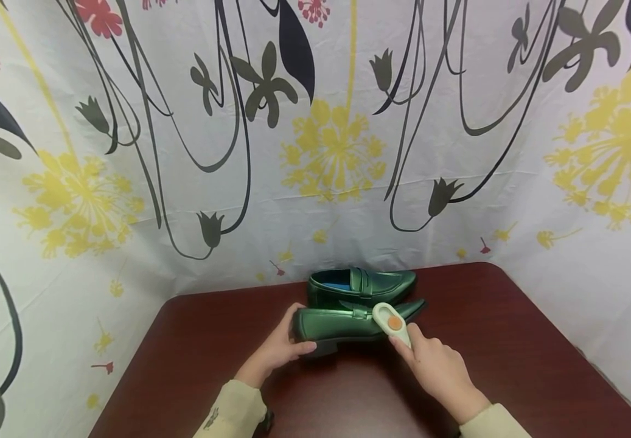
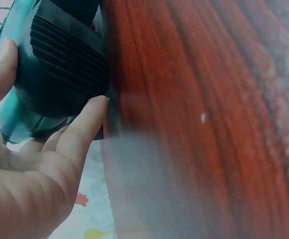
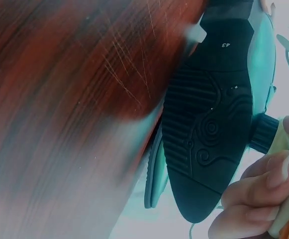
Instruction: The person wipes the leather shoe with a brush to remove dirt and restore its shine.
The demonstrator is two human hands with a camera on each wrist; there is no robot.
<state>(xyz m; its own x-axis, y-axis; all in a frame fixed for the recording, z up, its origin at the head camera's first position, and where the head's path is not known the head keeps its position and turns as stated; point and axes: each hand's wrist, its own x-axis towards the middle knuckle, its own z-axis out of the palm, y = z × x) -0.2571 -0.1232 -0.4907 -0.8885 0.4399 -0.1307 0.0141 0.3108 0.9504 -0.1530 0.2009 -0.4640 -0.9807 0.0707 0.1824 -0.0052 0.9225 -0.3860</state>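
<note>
In the head view my left hand (image 1: 277, 351) holds the near green loafer (image 1: 323, 323) by its heel end. The shoe is tipped so that its black sole (image 3: 204, 119), marked 43, faces the right wrist camera. Thumb and fingers span the ribbed heel (image 2: 67, 55) in the left wrist view. My right hand (image 1: 438, 366) grips a pale-handled brush (image 1: 385, 312) with an orange round button. Its dark ridged head (image 3: 264, 132) meets the side of the loafer's upper, toward the toe. A matching green loafer (image 1: 320, 296) stands just behind, partly hidden by the near one.
Both shoes are toward the back of a dark red wood-grain table (image 1: 195, 340). A white cloth (image 1: 271, 164) with printed flowers hangs behind the table and along its sides.
</note>
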